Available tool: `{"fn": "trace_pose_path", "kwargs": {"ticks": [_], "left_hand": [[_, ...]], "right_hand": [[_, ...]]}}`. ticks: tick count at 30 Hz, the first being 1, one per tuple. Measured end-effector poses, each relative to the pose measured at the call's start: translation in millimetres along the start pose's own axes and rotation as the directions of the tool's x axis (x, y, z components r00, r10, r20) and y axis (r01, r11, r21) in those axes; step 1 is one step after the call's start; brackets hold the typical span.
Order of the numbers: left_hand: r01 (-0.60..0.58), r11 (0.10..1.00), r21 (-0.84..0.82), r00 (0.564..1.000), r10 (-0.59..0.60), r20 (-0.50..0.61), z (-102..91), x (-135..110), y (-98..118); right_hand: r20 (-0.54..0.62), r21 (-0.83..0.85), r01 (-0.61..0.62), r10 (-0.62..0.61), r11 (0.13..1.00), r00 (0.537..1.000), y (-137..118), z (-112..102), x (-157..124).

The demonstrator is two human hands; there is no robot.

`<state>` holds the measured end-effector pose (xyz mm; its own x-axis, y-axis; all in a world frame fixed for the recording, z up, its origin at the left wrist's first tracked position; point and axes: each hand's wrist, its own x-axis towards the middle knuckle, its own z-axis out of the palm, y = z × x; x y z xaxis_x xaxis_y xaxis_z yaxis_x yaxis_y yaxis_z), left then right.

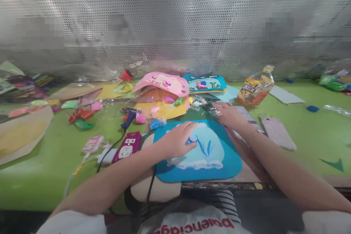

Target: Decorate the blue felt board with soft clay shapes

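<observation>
A blue rounded sheet (233, 164) lies before me, with a pale blue rounded shape (216, 150) edged in white clay and darker blue leaf-like strokes. My left hand (178, 140) rests over its left part, thumb and forefinger apart on either side of a small blue clay spiral (193, 138); the other fingertips are hidden. Past the sheet's far edge, my right hand (230, 115) reaches out with its fingers on a clear plastic packet of something dark (211, 109). Close to my left hand sits a blue clay lump (157, 124) in wrap.
Behind are a pink decorated sheet (164, 83) and a teal decorated one (205, 82). A glue gun (128, 117), purple power strip (127, 146) and cables lie left. An orange-labelled bottle (255, 86) and a phone (276, 131) are right. A perforated metal screen (175, 25) stands behind.
</observation>
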<state>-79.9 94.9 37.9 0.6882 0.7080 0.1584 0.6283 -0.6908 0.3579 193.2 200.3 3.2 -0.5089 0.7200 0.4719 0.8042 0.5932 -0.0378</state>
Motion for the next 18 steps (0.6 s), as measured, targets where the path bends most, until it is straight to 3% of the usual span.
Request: {"fn": "trace_pose_path", "kwargs": {"ticks": [5, 10, 14, 18], "left_hand": [[0.009, 0.995, 0.099, 0.998, -0.003, -0.068, 6.6, -0.2, -2.9], [0.024, 0.985, 0.171, 0.994, -0.006, -0.105, 2.9, -2.0, -1.7], [0.092, 0.978, 0.188, 0.986, -0.063, -0.155, -13.4, -4.1, -4.1], [0.159, 0.971, 0.178, 0.976, -0.126, -0.179, -25.0, -1.9, -7.3]], "right_hand": [[0.093, -0.093, -0.088, 0.097, 0.992, 0.991, 10.8, 10.0, -0.5], [0.099, -0.039, -0.231, 0.234, 0.972, 0.967, 2.5, 11.7, 5.2], [0.053, 0.129, -0.403, 0.399, 0.906, 0.915, -1.8, 0.1, 7.5], [0.086, 0.41, -0.504, 0.518, 0.76, 0.851, -12.0, -14.4, 9.0]]}}
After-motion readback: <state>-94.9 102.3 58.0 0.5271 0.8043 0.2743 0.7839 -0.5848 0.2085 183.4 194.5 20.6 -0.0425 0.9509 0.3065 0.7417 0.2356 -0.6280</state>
